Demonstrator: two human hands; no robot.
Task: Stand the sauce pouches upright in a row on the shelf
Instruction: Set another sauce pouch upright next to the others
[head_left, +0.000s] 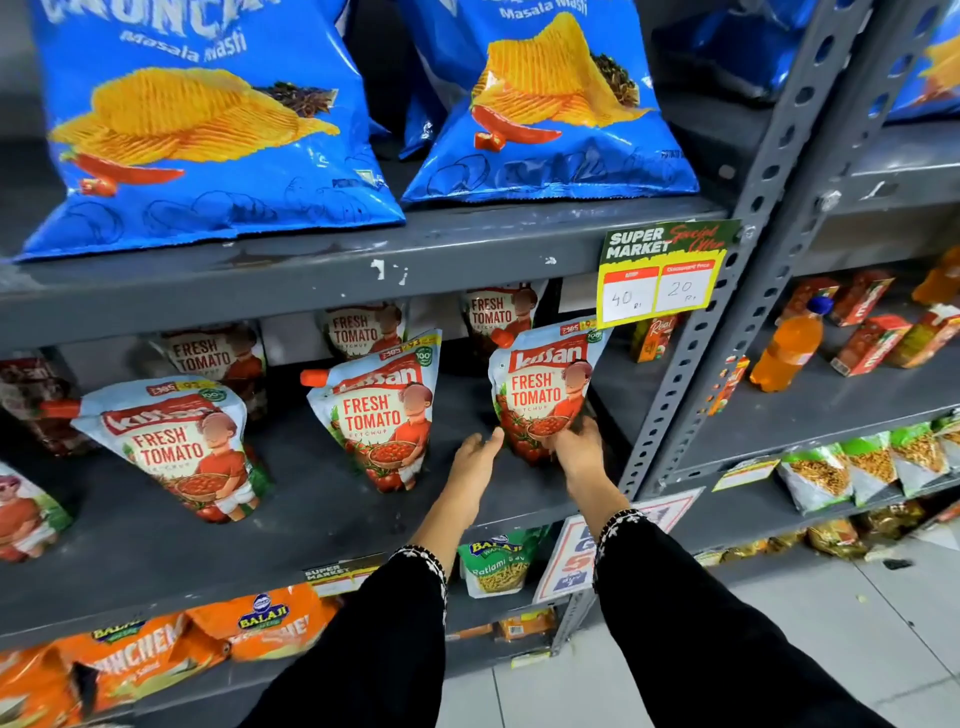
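Several white-and-red tomato ketchup pouches stand on the grey middle shelf (322, 514). The front row holds a left pouch (182, 447), a middle pouch (382, 415) and a right pouch (543, 389), all upright and leaning slightly. More pouches (363, 327) stand behind them. My right hand (576, 447) grips the bottom right of the right pouch. My left hand (475, 457) is open, its fingertips touching or almost touching that pouch's lower left edge. Both arms wear black sleeves.
Big blue chip bags (208, 130) fill the shelf above. A yellow price tag (662, 275) hangs from that shelf's edge over the right pouch. A perforated grey upright (696, 353) bounds the bay on the right. Orange snack bags (208, 634) lie below; juice cartons and a bottle (789, 348) sit right.
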